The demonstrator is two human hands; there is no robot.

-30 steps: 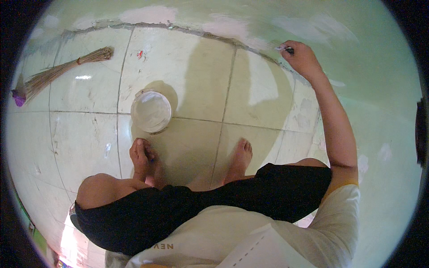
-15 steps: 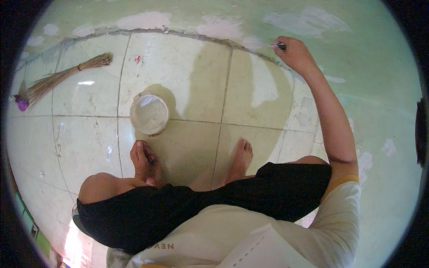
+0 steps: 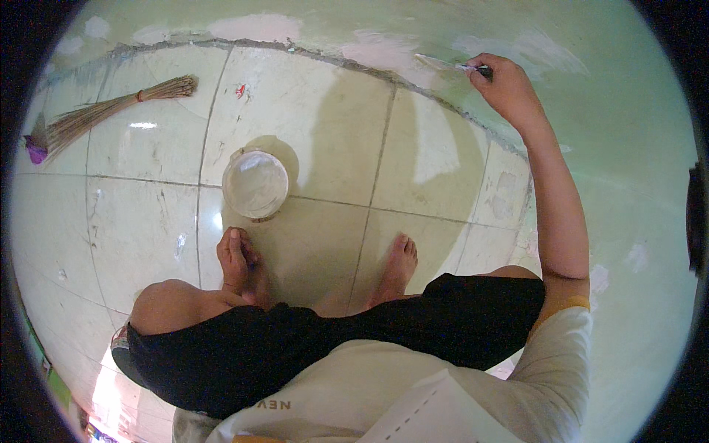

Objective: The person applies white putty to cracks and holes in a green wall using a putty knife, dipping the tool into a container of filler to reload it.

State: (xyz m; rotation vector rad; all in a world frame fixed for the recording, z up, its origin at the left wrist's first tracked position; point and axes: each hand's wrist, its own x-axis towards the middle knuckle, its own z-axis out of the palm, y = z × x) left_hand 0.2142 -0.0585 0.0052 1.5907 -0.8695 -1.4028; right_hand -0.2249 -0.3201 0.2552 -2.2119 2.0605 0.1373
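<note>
My right hand (image 3: 502,85) is closed around the dark handle of a putty knife (image 3: 442,63). The knife's thin, pale-smeared blade points left along the lower part of the green wall (image 3: 620,140). Beside the blade lies a whitish patch of filler (image 3: 380,50) on the wall; whether the blade touches the wall I cannot tell. A round white tub (image 3: 255,184) of pale paste stands on the floor in front of my left foot. My left hand does not show.
A stick broom (image 3: 118,114) lies on the tiled floor (image 3: 295,88) at the far left. A small red scrap (image 3: 240,91) sits nearer the wall. My bare left foot (image 3: 235,262) and right foot (image 3: 396,266) are planted apart. A rough, cracked joint runs where floor meets wall.
My right hand has shifted slightly right with the putty knife, and more of its blade now shows. The whole view has tilted a little; the tub and broom stay put on the floor.
</note>
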